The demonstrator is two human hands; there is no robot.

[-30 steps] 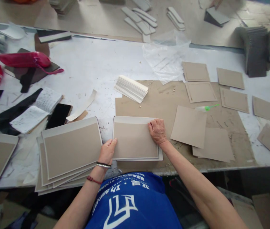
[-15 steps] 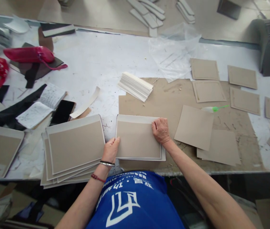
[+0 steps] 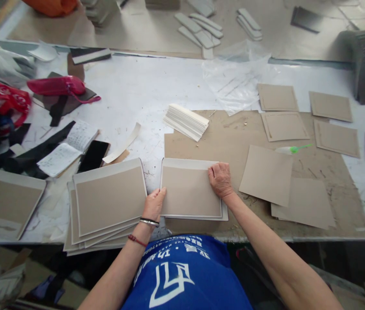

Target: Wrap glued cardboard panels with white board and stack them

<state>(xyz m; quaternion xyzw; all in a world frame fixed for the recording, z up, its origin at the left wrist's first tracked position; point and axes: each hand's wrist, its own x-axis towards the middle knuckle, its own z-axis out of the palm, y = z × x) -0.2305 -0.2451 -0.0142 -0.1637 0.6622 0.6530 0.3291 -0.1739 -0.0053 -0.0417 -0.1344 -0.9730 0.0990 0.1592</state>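
The top panel (image 3: 190, 189) lies near the front edge of the bench (image 3: 131, 94), its pale far margin (image 3: 185, 162) running left to right. The left grip (image 3: 154, 204) pinches its left edge; the right grip (image 3: 221, 178) curls at the far right corner, though whether it clamps I cannot tell. A stack (image 3: 109, 198) crowds the left; open brown board (image 3: 223, 142) lies beyond.

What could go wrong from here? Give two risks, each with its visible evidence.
The fanned stack juts past the front edge of the table, so a knock might spill it. The panel touched by the left hand and right hand doesn't line up with the sheet beneath, so it could end up crooked.
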